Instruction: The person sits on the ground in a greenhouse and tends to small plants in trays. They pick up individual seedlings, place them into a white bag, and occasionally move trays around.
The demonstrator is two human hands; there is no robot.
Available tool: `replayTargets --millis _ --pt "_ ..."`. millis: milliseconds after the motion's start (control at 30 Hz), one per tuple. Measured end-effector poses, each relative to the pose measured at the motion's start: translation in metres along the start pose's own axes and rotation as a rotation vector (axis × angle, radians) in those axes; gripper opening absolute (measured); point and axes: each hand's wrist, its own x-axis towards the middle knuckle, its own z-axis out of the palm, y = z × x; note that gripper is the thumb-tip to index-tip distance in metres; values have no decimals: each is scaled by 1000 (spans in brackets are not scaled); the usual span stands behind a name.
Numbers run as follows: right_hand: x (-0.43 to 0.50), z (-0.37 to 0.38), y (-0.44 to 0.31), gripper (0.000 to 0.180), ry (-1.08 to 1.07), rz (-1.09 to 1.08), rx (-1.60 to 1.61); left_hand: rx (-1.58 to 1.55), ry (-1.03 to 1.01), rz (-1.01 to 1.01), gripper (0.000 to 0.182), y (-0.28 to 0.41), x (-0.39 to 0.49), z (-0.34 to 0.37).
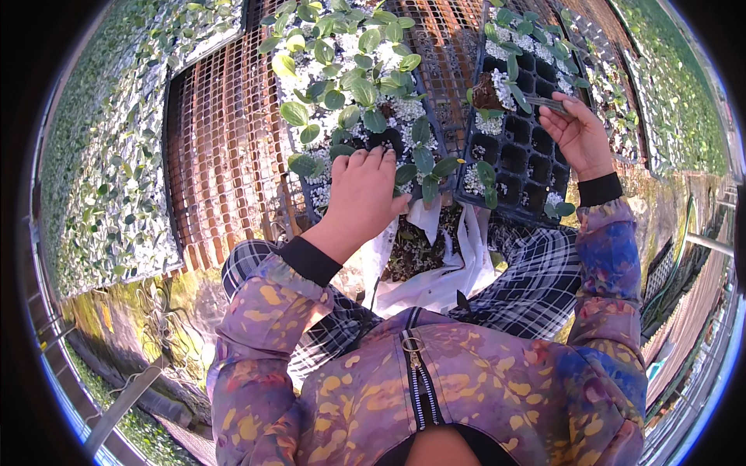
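My left hand (365,192) rests with bent fingertips at the near part of a seedling tray filled with green seedlings (363,92) and white granules; whether its fingers hold anything is hidden. A dark empty cell (384,140) shows just beyond the fingertips. My right hand (574,131) grips a pair of metal tweezers (548,105), which point left over a black cell tray (516,183). At the tips is a seedling plug (492,93) with brown soil and white granules. Many cells of that black tray are empty; seedlings stand in others along its edges.
Metal mesh benching (224,145) lies left of and between the trays. More seedling trays spread at the far left (116,192) and right (676,105). Between my knees, an open white plastic bag (466,262) holds dark soil and plant debris (414,250).
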Motion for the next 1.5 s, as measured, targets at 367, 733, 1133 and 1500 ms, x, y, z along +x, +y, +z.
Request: replayTargets --millis 367,733,1133,1500 --pt "-23 120 84 12 24 -64 -249 -138 -86 -21 37 -33 31 -11" --pt "-33 136 62 7 129 -311 -492 20 -256 -30 59 -20 3 -18" --pt "-38 101 108 26 58 -196 -1370 128 -251 -29 75 -12 16 -4" --pt "-62 110 79 14 -401 135 -1050 -173 -288 404 41 31 -62 -12"
